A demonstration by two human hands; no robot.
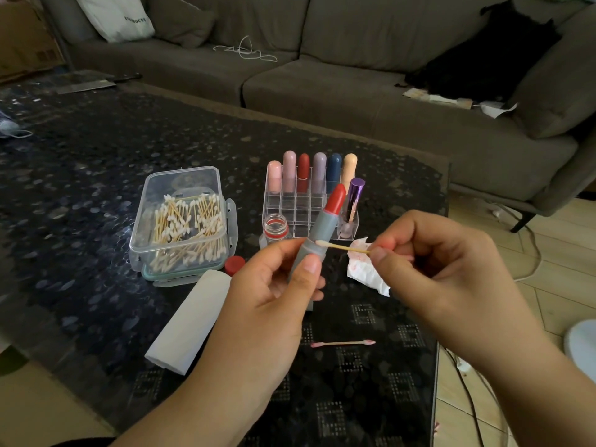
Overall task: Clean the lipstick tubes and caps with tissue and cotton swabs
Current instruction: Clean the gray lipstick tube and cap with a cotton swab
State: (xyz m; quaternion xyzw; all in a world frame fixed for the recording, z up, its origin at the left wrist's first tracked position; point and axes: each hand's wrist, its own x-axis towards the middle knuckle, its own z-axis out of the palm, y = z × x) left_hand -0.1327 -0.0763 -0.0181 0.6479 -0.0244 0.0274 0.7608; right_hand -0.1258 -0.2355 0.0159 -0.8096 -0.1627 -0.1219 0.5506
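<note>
My left hand [274, 295] holds an open grey lipstick tube [317, 233] tilted up to the right, its red stick [335, 200] extended. Pinched in my right hand [429, 269] is a wooden cotton swab [343, 247]; its white tip touches the tube's grey collar. A clear organiser [309, 201] behind holds several capped lipsticks in a row and a purple one [354, 196]. A stained crumpled tissue [366, 269] lies under my right hand. A used pink-tipped swab [343, 343] lies on the table in front of my hands.
A clear box of cotton swabs [183, 221] stands left, with a folded white tissue [190, 321] in front of it. A red cap [234, 264] and a small open jar [275, 229] sit near the organiser. The dark glass table [80, 188] faces a grey sofa [322, 75].
</note>
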